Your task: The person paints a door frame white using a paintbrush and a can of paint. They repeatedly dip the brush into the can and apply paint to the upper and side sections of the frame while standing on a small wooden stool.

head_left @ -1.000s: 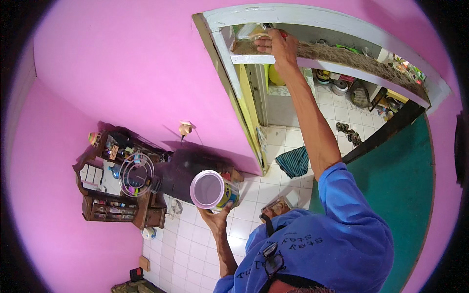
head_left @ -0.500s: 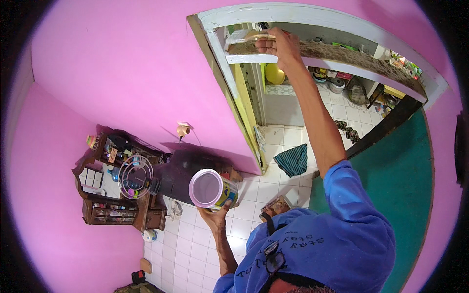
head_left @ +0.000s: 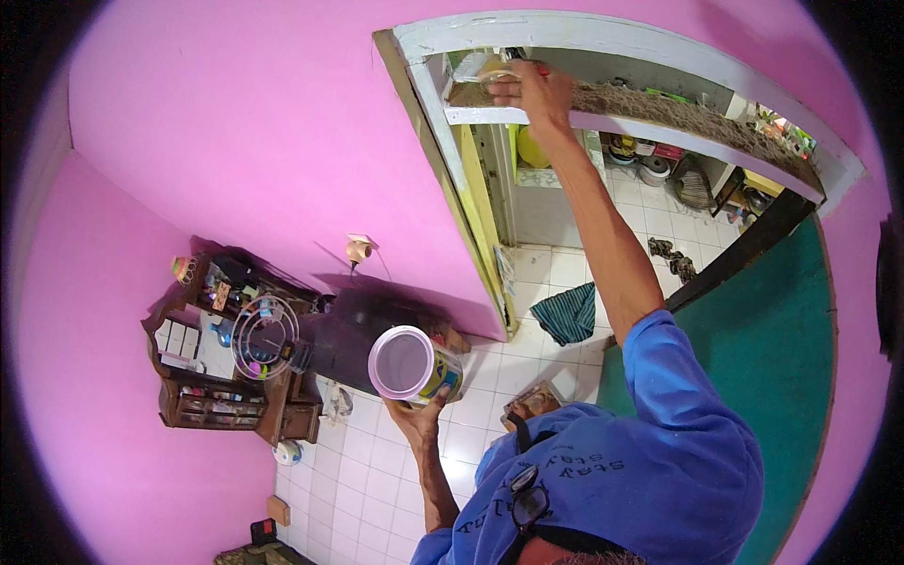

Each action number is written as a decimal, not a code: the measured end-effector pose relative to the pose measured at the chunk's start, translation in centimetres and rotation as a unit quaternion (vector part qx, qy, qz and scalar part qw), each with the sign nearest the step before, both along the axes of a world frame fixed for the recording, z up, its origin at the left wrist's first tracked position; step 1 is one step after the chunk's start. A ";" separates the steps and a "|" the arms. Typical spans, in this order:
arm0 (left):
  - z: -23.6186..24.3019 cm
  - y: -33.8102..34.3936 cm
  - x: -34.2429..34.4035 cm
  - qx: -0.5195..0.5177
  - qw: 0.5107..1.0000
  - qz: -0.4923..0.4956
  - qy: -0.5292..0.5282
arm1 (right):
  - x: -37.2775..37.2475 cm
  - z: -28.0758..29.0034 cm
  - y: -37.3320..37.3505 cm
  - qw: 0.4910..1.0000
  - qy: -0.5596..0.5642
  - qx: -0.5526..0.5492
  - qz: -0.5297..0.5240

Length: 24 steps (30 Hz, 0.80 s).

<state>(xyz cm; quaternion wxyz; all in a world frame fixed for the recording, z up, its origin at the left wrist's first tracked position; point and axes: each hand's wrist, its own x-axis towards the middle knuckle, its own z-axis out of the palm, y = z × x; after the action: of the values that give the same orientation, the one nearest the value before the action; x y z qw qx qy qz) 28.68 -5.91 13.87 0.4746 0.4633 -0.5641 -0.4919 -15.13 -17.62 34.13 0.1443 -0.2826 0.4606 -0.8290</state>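
Note:
My left hand [head_left: 424,414] is closed around the lower side of a paint can [head_left: 444,369], held out at body height. The can's open top shows a pale pink or lilac inside. Raised high over the doorway, my right hand [head_left: 540,94] grips a paintbrush [head_left: 472,66] by its handle. The brush's pale bristles point left, into the gap between the upper and lower bars of the white door frame [head_left: 603,28]. Whether they touch the frame's inner side I cannot tell. Below the hand runs a brown, dusty ledge [head_left: 678,108].
A green door [head_left: 763,320] stands to the right. Through the doorway are kitchenware and a striped cloth [head_left: 567,313] on white tiles. At the left are a fan [head_left: 266,337], a wooden dresser with a mirror [head_left: 209,400] and a wall socket [head_left: 358,249] on the pink wall.
The brush and my right hand have shifted slightly within the frame gap, the bristles now sitting deeper behind the bar. The can stays in my left hand; the whole view has shifted a little.

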 end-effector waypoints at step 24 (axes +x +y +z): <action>-0.8 -0.1 0.7 0.003 1.000 -0.002 -0.024 | 5.5 0.2 3.1 0.881 0.469 0.035 -0.057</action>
<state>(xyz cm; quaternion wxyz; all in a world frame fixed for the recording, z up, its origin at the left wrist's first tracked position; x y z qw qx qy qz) 29.40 -6.04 13.07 0.4583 0.4751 -0.5748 -0.4836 -9.61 -14.53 34.31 -0.1264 -0.6065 0.5186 -0.5893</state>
